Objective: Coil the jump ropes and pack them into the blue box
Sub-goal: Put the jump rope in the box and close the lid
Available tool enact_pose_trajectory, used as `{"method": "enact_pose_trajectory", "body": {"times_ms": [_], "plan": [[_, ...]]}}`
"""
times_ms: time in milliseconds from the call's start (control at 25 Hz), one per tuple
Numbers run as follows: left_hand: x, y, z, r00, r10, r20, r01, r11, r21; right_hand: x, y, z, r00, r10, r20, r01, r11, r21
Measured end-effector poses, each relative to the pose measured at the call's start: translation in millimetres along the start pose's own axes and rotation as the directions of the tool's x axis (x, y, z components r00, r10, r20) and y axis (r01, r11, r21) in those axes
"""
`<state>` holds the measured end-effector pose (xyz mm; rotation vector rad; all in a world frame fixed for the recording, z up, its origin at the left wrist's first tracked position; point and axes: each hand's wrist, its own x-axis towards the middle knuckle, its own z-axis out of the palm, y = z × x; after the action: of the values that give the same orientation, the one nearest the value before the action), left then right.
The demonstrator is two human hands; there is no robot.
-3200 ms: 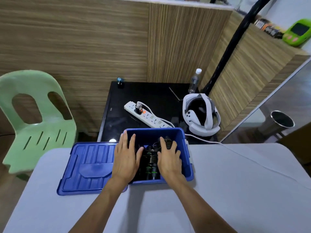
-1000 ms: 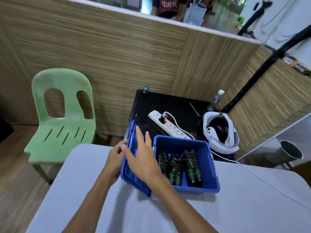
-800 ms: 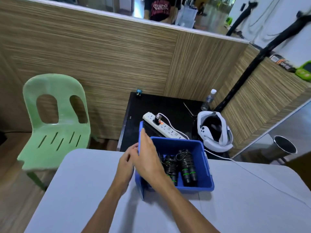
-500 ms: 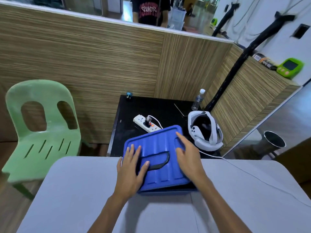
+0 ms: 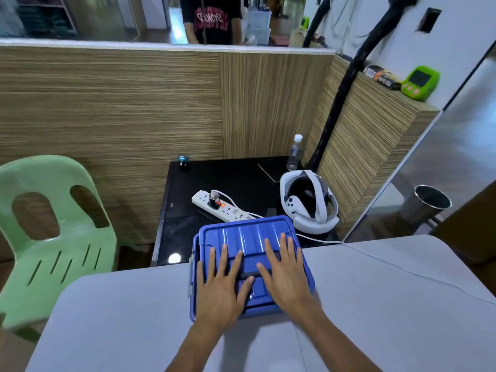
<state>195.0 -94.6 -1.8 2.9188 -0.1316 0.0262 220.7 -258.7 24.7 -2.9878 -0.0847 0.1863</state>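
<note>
The box (image 5: 249, 267) sits on the table's (image 5: 375, 304) far edge. Both hands lie on its lid (image 5: 249, 234): left hand (image 5: 221, 291), right hand (image 5: 285, 277).

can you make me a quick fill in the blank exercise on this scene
1. Both hands press flat on the blue box's ____.
2. The left hand and right hand have their fingers ____.
3. The blue box sits on the ____ table.
4. The chair is ____.

Missing words: lid; straight; grey; green

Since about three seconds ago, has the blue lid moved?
Yes. The blue lid went from flat on the grey table, left of the blue box, to on top of it.
</note>
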Motion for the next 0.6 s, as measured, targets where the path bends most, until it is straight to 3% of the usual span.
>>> {"method": "enact_pose_trajectory", "body": {"times_ms": [120, 240, 320, 480, 600], "plan": [[-8, -13, -4, 0.998, -0.01, -0.066, 0.011, 1.0, 0.017, -3, 0, 1, 0.999, -0.016, 0.046, 0.015, 1.0, 0.027], [-5, -19, -13, 0.995, 0.006, -0.099, -0.003, 0.999, 0.035, 4, 11, -10, 0.997, -0.074, -0.003, 0.074, 0.997, 0.022], [0, -19, -17, 0.991, -0.029, -0.127, 0.026, 0.999, -0.023, 9, 23, -8, 0.995, -0.091, -0.041, 0.093, 0.995, 0.031], [10, -22, -15, 0.991, -0.109, -0.081, 0.096, 0.983, -0.154, 13, 31, -3, 0.994, -0.106, 0.021, 0.101, 0.981, 0.166], [10, -26, -16, 0.988, -0.137, -0.067, 0.12, 0.972, -0.203, 13, 22, 0, 0.994, -0.106, 0.022, 0.101, 0.981, 0.166]]}}
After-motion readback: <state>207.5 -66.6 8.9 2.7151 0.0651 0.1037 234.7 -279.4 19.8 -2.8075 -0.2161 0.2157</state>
